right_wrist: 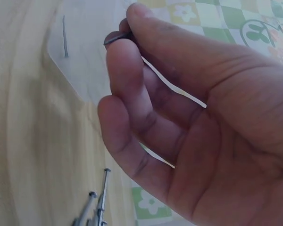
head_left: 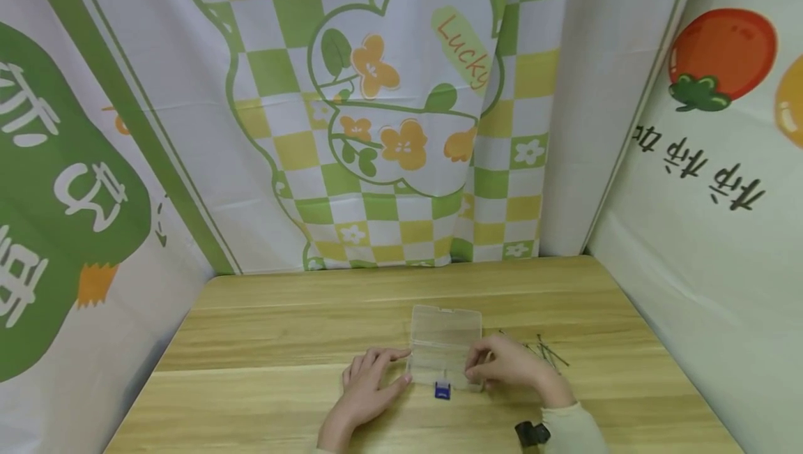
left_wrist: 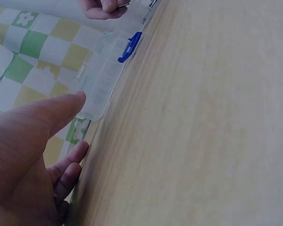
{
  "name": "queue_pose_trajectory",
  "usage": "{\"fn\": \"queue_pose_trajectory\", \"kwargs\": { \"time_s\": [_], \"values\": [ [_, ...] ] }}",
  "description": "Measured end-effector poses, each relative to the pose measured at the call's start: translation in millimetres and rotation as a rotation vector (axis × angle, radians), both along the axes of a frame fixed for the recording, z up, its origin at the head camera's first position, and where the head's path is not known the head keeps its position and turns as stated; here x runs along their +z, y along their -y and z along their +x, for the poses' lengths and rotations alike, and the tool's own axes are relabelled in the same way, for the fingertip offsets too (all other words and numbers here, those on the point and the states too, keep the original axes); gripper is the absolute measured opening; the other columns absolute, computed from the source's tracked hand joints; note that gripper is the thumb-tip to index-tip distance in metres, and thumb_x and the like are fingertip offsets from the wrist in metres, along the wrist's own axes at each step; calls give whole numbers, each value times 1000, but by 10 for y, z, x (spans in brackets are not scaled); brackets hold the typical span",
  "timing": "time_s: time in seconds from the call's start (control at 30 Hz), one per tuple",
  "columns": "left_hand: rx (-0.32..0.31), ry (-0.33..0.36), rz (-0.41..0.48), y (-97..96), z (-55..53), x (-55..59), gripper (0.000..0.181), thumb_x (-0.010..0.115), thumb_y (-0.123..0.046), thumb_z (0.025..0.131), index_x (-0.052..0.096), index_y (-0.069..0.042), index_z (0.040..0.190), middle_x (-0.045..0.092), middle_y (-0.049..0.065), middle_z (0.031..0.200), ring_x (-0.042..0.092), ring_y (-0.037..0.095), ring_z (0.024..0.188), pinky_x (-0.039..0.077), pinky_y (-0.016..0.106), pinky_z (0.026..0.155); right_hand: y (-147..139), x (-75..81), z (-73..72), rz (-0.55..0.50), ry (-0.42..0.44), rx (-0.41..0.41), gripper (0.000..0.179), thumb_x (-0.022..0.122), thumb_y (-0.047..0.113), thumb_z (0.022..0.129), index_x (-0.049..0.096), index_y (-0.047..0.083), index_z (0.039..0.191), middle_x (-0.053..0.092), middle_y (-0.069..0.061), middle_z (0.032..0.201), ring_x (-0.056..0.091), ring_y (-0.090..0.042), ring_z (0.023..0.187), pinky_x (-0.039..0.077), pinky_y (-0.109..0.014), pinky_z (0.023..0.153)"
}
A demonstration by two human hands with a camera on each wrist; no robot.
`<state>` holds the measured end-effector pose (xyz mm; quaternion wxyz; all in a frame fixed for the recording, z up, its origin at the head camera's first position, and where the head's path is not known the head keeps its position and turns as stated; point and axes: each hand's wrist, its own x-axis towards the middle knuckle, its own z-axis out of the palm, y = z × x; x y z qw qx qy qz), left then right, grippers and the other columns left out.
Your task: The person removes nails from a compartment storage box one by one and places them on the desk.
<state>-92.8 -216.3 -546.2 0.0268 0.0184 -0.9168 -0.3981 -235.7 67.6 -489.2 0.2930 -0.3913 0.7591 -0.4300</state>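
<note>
A clear plastic box (head_left: 446, 328) lies with its lid raised at the back and a blue latch (head_left: 442, 390) at its front. My left hand (head_left: 369, 386) rests at the box's left side, fingers relaxed; in the left wrist view its thumb (left_wrist: 66, 106) is right at the box's end. Over the right part of the box, my right hand (head_left: 509, 365) pinches a dark metal nail (right_wrist: 117, 38) between thumb and fingers, which hide much of it. Another nail (right_wrist: 65, 37) shows inside the box in the right wrist view.
Several loose nails (head_left: 547, 351) lie on the wooden table (head_left: 282, 328) to the right of the box, beside my right hand. A black device (head_left: 532, 433) is by the right sleeve. Printed curtains (head_left: 389, 231) hang behind the table and along both sides.
</note>
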Motion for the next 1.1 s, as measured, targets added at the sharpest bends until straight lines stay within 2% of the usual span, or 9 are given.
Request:
{"fn": "queue_pose_trajectory", "kwargs": {
  "time_s": [0.17,0.37,0.5,0.67,0.83,1.1],
  "values": [
    [-2,-2,4,0,-1,5,45,65,-51,102,60,-35,144,52,-2,138,39,29,124,18,67,104,-84,29,-62,-14,9,0,8,74,8,98,74,0,98,69,-6,88,64,-19,66,56,-31,59],
    [-3,-1,11,-5,-1,14,45,65,-50,102,61,-34,144,52,-1,139,39,30,124,16,68,105,-276,52,-164,-15,-46,-46,10,73,10,100,72,0,98,68,-9,84,60,-16,64,53,-30,57],
    [-1,-2,10,-6,-3,14,44,66,-49,102,61,-34,144,52,-1,139,39,30,124,17,68,105,-457,32,-235,26,-144,-131,8,74,7,98,71,0,95,65,-7,79,55,-12,62,49,-28,56],
    [3,-1,5,-5,-6,6,45,66,-50,102,61,-34,143,52,-2,138,39,29,123,18,66,104,-638,-19,-289,143,-273,-293,11,79,9,93,71,4,88,61,1,73,53,-12,60,47,-28,54],
    [3,-4,3,-4,-11,4,44,66,-50,102,61,-34,143,53,-2,138,39,29,124,16,67,105,-690,15,-285,218,-276,-388,13,81,12,92,70,5,88,60,0,73,53,-16,60,46,-30,54],
    [1,-1,8,-4,-3,-2,45,66,-49,102,61,-34,144,52,-2,138,39,29,124,15,68,106,-723,33,-285,273,-287,-451,12,79,14,93,71,6,89,61,0,74,55,-15,61,47,-33,58]
  ]
}}
